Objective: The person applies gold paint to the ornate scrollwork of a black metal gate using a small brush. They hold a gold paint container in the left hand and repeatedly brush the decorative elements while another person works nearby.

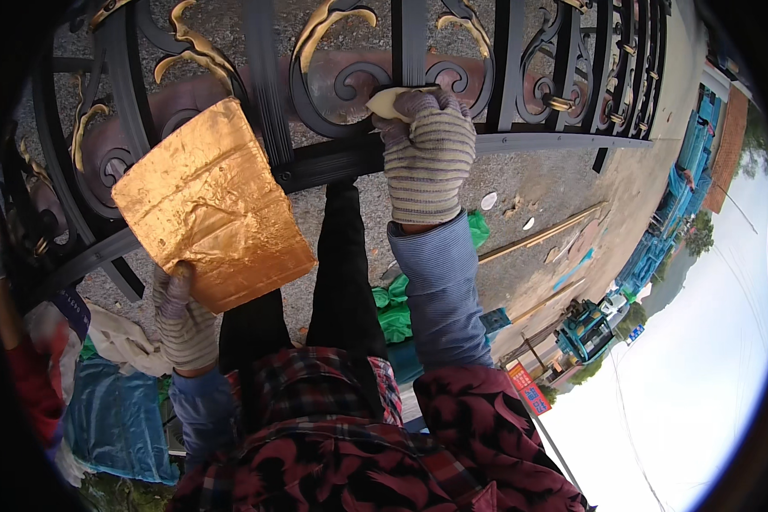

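Note:
My left hand [183,317], in a striped knit glove, grips the lower edge of a gold-coated piece of cardboard [218,213]. The sheet is creased, with a rough patch of gold in its middle. A similar glove covers my right hand [428,158], closed on a pale yellow sponge-like pad [387,103]. That pad is against or just over the bottom part of a black metal fence panel [337,162], beside an upright bar and a scroll. Gold colour covers several of the leaf-shaped ornaments [198,51] on the panel.
At the left edge, another person's red sleeve [41,384] is near the panel. Blue plastic sheeting [115,418] and a white cloth [124,341] lie below it. Green plastic [392,311] and wooden strips [542,235] are on the ground. A blue-green vehicle [587,331] stands farther off.

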Motion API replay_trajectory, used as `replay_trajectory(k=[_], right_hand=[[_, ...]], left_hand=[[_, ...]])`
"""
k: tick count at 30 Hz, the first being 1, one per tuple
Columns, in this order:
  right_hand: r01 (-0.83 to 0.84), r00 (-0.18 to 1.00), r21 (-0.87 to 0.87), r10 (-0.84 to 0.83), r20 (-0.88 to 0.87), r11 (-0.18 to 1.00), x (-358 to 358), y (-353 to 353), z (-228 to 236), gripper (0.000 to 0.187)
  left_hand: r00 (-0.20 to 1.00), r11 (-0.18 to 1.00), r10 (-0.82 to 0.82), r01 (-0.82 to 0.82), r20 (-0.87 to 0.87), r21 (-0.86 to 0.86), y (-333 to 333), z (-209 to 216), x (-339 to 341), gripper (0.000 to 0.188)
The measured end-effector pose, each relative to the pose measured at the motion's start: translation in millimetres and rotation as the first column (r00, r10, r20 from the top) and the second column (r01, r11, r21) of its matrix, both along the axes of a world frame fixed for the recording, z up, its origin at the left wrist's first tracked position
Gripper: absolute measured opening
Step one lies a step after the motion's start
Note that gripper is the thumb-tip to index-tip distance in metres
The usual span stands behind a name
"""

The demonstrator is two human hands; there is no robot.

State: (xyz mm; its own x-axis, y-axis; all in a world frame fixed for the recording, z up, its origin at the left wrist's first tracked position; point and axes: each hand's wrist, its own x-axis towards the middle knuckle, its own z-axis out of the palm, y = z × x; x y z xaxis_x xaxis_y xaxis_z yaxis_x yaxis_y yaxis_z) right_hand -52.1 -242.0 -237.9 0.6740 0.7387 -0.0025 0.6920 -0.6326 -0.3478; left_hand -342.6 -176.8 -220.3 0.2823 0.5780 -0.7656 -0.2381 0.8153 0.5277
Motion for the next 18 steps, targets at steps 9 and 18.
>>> replay_trajectory(k=[9, 18], right_hand=[[-0.012, 1.000, 0.117, 0.015, -0.027, 0.993, 11.2, -6.5, 8.3, 0.026], [0.307, 0.937, 0.248, -0.246, -0.249, 0.919, 42.4, -17.3, 20.2, 0.025]], left_hand=[[1.000, 0.999, -0.018, 0.019, -0.022, 0.041, -2.4, -0.7, 0.7, 0.043], [0.998, 0.999, -0.029, 0.031, -0.047, 0.027, -1.5, 7.9, 6.4, 0.044]])
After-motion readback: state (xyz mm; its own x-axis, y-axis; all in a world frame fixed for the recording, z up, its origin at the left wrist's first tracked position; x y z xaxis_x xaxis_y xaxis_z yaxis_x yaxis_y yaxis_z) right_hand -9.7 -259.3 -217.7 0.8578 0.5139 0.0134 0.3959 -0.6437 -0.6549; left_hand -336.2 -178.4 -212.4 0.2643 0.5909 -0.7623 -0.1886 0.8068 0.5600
